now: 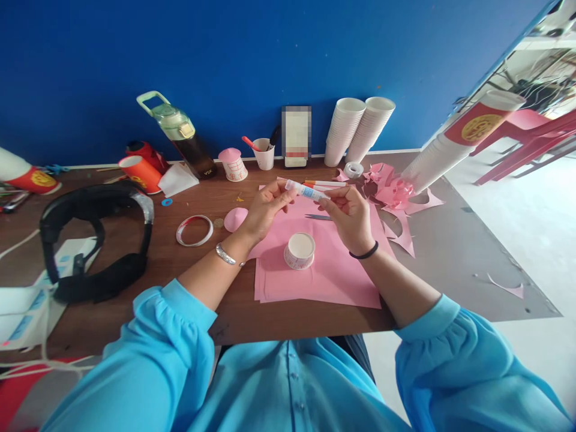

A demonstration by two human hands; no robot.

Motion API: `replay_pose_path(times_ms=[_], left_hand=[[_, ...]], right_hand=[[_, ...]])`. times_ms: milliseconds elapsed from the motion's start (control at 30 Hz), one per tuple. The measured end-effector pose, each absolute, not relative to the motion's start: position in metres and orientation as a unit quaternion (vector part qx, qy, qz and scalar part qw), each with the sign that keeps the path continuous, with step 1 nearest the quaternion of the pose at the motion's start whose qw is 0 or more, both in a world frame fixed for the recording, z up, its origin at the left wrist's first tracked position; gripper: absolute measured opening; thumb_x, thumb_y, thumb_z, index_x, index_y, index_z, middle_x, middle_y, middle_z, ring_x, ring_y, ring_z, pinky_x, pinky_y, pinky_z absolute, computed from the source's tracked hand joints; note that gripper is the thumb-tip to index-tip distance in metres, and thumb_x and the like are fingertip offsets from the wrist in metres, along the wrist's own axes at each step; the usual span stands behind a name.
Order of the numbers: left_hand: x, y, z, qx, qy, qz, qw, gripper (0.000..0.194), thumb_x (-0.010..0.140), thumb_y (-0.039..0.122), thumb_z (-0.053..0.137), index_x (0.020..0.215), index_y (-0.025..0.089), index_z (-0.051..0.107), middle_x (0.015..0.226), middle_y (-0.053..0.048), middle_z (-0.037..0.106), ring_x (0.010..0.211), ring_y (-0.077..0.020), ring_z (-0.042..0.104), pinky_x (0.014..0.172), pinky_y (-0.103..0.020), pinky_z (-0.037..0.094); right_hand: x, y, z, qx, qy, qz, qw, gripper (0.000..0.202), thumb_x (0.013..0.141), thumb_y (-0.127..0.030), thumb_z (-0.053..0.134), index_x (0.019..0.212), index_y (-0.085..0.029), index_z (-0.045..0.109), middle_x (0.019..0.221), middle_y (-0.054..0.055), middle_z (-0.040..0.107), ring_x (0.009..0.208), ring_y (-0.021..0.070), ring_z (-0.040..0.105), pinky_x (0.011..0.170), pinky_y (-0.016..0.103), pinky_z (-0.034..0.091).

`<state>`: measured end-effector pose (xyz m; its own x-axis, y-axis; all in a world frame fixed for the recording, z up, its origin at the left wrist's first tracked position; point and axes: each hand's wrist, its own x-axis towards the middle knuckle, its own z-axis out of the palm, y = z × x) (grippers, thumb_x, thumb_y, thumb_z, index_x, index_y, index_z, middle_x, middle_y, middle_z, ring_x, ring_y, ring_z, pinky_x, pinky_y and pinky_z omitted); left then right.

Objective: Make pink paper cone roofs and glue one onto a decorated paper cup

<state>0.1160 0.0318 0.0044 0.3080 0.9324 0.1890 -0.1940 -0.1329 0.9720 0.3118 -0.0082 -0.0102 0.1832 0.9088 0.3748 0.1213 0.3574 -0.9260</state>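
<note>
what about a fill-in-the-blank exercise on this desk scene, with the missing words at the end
1. The left hand and right hand hold a small tube above ____ paper sheets.
2. A silver bracelet circles the person's ____ wrist.
3. Two tall stacks of white cups stand by the ____ wall.
4. A decorated paper cup has a pink top shaped like a ____.

Missing words: pink; left; blue; cone
</note>
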Motion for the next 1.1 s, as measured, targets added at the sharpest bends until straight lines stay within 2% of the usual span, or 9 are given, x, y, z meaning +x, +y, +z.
replay_pose_path(times_ms=[133,267,467,567,667,767,900,1000,1100], left_hand=[[0.113,0.031,0.006,0.623,0.374,0.485,0.486,0.051,0.098,0.064,0.053,0.078,0.019,0.067,0.073,-0.002,0.062,0.061,-0.0107,0.050,0.055,-0.025,0.039],[0.113,0.029,0.001,0.644,0.392,0.476,0.453,0.051,0.098,0.063,0.052,0.075,0.019,0.063,0.073,-0.002,0.061,0.058,-0.0097,0.049,0.054,-0.025,0.039],[0.112,0.029,0.001,0.674,0.393,0.465,0.419,0.052,0.099,0.063,0.050,0.074,0.019,0.063,0.066,0.000,0.056,0.058,-0.0103,0.049,0.055,-0.025,0.041],[0.112,0.033,0.002,0.691,0.374,0.453,0.421,0.048,0.101,0.061,0.049,0.089,0.019,0.070,0.077,-0.003,0.064,0.064,-0.0115,0.055,0.058,-0.025,0.045],[0.113,0.037,-0.004,0.678,0.384,0.460,0.425,0.049,0.101,0.061,0.047,0.123,0.021,0.067,0.116,-0.010,0.071,0.089,-0.0161,0.067,0.068,-0.026,0.054],[0.112,0.041,-0.014,0.659,0.424,0.473,0.403,0.047,0.102,0.056,0.049,0.131,0.021,0.061,0.131,-0.012,0.067,0.101,-0.0186,0.070,0.075,-0.028,0.058],[0.109,0.043,-0.020,0.662,0.434,0.483,0.375,0.032,0.102,0.045,0.053,0.119,0.021,0.065,0.129,-0.010,0.069,0.096,-0.0173,0.070,0.074,-0.028,0.059],[0.103,0.038,-0.014,0.694,0.434,0.459,0.346,0.022,0.099,0.033,0.057,0.113,0.020,0.066,0.119,-0.009,0.072,0.093,-0.0166,0.069,0.077,-0.028,0.058],[0.093,0.022,-0.005,0.761,0.429,0.402,0.274,0.013,0.094,0.022,0.061,0.103,0.020,0.070,0.102,-0.005,0.075,0.087,-0.0156,0.068,0.079,-0.028,0.056]], right_hand=[[0.313,-0.011,-0.009,-0.476,-0.595,0.256,0.595,0.026,0.085,-0.044,0.077,0.093,-0.023,0.064,0.090,0.002,0.075,0.078,0.0180,0.074,0.074,0.036,0.063],[0.313,-0.016,-0.005,-0.490,-0.643,0.172,0.563,0.016,0.089,-0.036,0.073,0.092,-0.023,0.064,0.090,0.003,0.077,0.081,0.0199,0.075,0.076,0.037,0.061],[0.314,-0.013,-0.008,-0.497,-0.623,0.242,0.553,0.018,0.088,-0.037,0.072,0.091,-0.022,0.062,0.088,0.004,0.076,0.079,0.0210,0.076,0.072,0.036,0.061],[0.322,-0.004,-0.009,-0.501,-0.648,0.232,0.524,0.016,0.088,-0.034,0.071,0.098,-0.022,0.064,0.096,0.004,0.078,0.084,0.0208,0.076,0.077,0.036,0.060],[0.336,0.009,-0.011,-0.537,-0.693,0.143,0.460,0.022,0.089,-0.026,0.068,0.111,-0.023,0.068,0.108,0.006,0.078,0.095,0.0235,0.074,0.086,0.038,0.058],[0.347,0.021,-0.019,-0.603,-0.706,0.077,0.365,0.020,0.090,-0.021,0.062,0.108,-0.021,0.072,0.102,0.008,0.079,0.095,0.0263,0.072,0.087,0.039,0.055],[0.351,0.030,-0.031,-0.645,-0.704,0.047,0.293,0.022,0.089,-0.018,0.060,0.106,-0.021,0.073,0.102,0.009,0.078,0.097,0.0284,0.070,0.090,0.042,0.053],[0.352,0.030,-0.034,-0.647,-0.704,0.035,0.291,0.026,0.085,-0.014,0.059,0.105,-0.020,0.075,0.112,0.013,0.075,0.107,0.0321,0.066,0.095,0.046,0.051],[0.352,0.027,-0.034,-0.645,-0.706,-0.002,0.292,0.032,0.085,-0.014,0.059,0.113,-0.018,0.074,0.122,0.016,0.071,0.115,0.0353,0.062,0.098,0.051,0.050]])
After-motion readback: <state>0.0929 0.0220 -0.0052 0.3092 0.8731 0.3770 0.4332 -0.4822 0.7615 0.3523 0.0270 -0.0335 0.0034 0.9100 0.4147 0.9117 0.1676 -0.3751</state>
